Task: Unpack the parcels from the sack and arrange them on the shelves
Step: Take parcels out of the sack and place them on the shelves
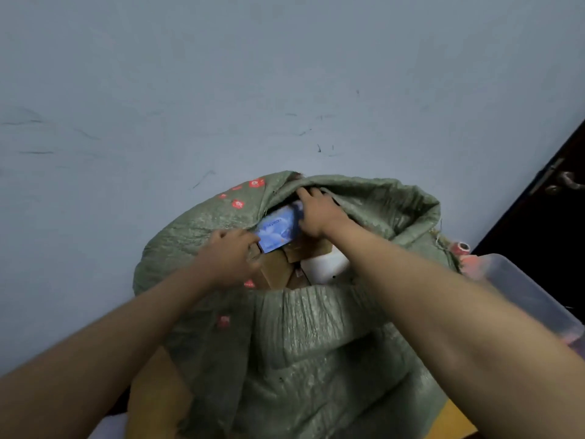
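Both grips are inside the mouth of the green woven sack: the left hand pinches the near corner of a blue parcel, and the right hand curls over its far end, so the parcel is grasped between them at the top of the sack's opening. Brown cardboard parcels and a white parcel lie just beneath it inside the sack. A clear plastic bin stands beside the sack on the right, against the pale wall.

Green woven sack open, blue parcel inside
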